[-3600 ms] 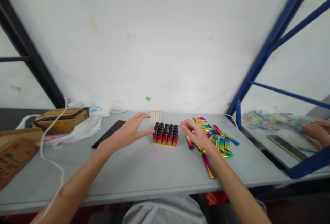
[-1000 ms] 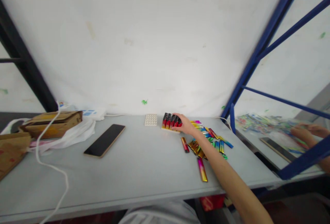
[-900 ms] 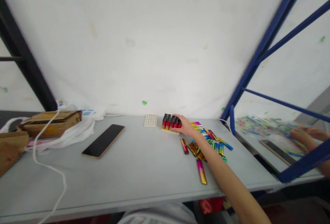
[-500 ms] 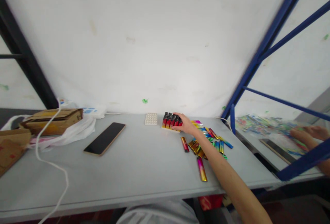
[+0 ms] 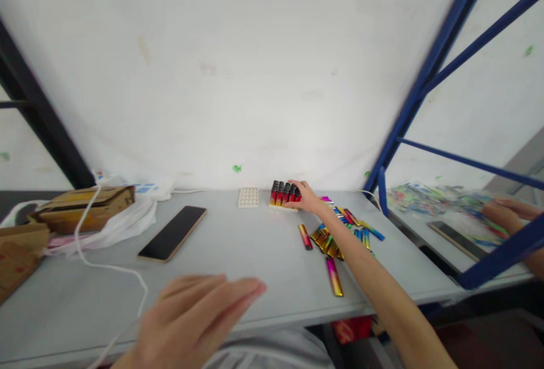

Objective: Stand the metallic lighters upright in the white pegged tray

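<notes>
Near the wall, my right hand (image 5: pixel 304 197) wraps round the right side of a block of red lighters with black tops (image 5: pixel 279 194), which stand upright in a pale tray. My left hand (image 5: pixel 199 315) is low over the table's front edge, blurred, its fingers stretched out and nothing in them. Left of the lighters lies a white tray with holes (image 5: pixel 248 197). Loose shiny lighters in gold, blue and red form a pile (image 5: pixel 325 242) beside my right forearm. A red and gold lighter (image 5: pixel 305 237) and a pink and gold one (image 5: pixel 335 276) lie apart from it.
A black phone (image 5: pixel 173 233) lies at the left. Beyond it are cardboard boxes (image 5: pixel 85 208), a plastic bag (image 5: pixel 123 224) and a white cable (image 5: pixel 114 268). A blue metal frame (image 5: pixel 406 108) rises at the right; past it another person's hands (image 5: pixel 505 216) are over a second table.
My left hand has come into view at the bottom. My right hand stays at the block of lighters. The view has shifted slightly.
</notes>
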`<state>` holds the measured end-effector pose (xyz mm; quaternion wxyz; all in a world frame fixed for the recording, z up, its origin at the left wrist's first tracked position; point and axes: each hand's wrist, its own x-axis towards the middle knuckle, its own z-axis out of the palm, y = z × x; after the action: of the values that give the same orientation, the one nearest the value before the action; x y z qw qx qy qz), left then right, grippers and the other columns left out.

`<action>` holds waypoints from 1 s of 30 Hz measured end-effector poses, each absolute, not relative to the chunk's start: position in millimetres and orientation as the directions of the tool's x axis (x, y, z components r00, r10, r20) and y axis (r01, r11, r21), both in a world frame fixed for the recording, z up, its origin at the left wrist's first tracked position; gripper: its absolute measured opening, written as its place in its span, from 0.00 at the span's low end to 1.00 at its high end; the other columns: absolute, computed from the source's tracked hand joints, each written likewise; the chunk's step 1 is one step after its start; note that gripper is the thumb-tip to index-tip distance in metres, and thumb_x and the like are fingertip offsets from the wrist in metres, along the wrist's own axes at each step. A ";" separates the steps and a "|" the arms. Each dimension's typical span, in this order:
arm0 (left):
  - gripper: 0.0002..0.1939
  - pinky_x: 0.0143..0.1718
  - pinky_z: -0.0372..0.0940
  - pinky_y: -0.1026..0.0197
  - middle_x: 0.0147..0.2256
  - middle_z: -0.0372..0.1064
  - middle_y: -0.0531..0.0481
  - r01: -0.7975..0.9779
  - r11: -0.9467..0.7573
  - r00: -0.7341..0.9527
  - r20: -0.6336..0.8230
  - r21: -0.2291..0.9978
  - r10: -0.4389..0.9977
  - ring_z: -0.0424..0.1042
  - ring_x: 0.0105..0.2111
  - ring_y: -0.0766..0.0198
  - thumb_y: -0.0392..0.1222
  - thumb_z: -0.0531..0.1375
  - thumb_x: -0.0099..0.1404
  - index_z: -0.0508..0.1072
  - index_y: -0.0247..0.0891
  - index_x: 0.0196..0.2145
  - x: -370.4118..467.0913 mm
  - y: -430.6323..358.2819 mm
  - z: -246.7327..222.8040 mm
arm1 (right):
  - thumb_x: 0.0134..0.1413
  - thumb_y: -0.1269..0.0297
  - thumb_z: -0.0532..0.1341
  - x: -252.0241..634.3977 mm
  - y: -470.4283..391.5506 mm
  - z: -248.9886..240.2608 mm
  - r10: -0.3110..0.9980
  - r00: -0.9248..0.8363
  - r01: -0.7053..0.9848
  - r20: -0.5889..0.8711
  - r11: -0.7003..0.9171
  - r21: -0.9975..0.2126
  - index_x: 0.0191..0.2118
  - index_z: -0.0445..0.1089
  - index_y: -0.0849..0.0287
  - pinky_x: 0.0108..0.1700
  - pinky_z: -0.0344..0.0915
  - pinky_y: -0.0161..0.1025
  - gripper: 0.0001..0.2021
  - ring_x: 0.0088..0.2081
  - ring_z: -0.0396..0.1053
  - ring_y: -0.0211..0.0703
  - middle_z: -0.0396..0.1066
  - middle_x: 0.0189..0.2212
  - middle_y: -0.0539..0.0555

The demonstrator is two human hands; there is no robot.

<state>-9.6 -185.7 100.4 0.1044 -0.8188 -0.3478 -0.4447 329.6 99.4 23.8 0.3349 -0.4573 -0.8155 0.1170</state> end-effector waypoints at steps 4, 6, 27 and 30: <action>0.24 0.25 0.60 0.65 0.19 0.72 0.57 0.740 -0.651 0.333 0.749 0.169 0.573 0.64 0.15 0.69 0.55 0.52 0.77 0.82 0.44 0.33 15.3 -106.8 97.3 | 0.45 0.41 0.73 337.8 94.9 29.0 0.827 -0.322 0.669 0.461 0.543 -0.507 0.70 0.58 0.52 0.67 0.60 0.55 0.48 0.61 0.64 0.57 0.59 0.60 0.63; 0.29 0.25 0.54 0.63 0.14 0.65 0.55 0.856 -0.478 0.234 0.675 0.199 0.700 0.64 0.17 0.67 0.62 0.54 0.73 0.77 0.41 0.23 16.9 -67.0 92.6 | 0.52 0.40 0.69 352.4 92.3 31.3 0.826 -0.252 0.663 0.504 0.527 -0.532 0.69 0.59 0.51 0.65 0.62 0.54 0.43 0.58 0.67 0.55 0.59 0.60 0.63; 0.23 0.43 0.65 0.57 0.38 0.76 0.39 0.901 -0.398 0.303 0.407 0.173 0.862 0.75 0.39 0.54 0.47 0.44 0.80 0.75 0.35 0.42 18.9 80.7 36.6 | 0.71 0.57 0.54 422.9 81.6 5.3 0.928 -0.261 0.911 0.265 0.328 -0.250 0.49 0.77 0.60 0.56 0.65 0.41 0.17 0.51 0.74 0.51 0.78 0.49 0.63; 0.17 0.53 0.64 0.54 0.54 0.70 0.36 0.883 -0.456 0.364 0.448 0.114 0.817 0.71 0.52 0.52 0.40 0.47 0.78 0.72 0.37 0.53 24.4 78.7 30.9 | 0.71 0.57 0.53 423.3 79.6 7.9 0.932 -0.265 0.918 0.246 0.322 -0.233 0.50 0.77 0.61 0.56 0.64 0.41 0.18 0.51 0.74 0.51 0.78 0.49 0.63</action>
<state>24.4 78.7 30.9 0.0729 -0.8225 -0.5165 -0.2267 423.3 79.6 7.9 0.1705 -0.5818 -0.7950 0.0218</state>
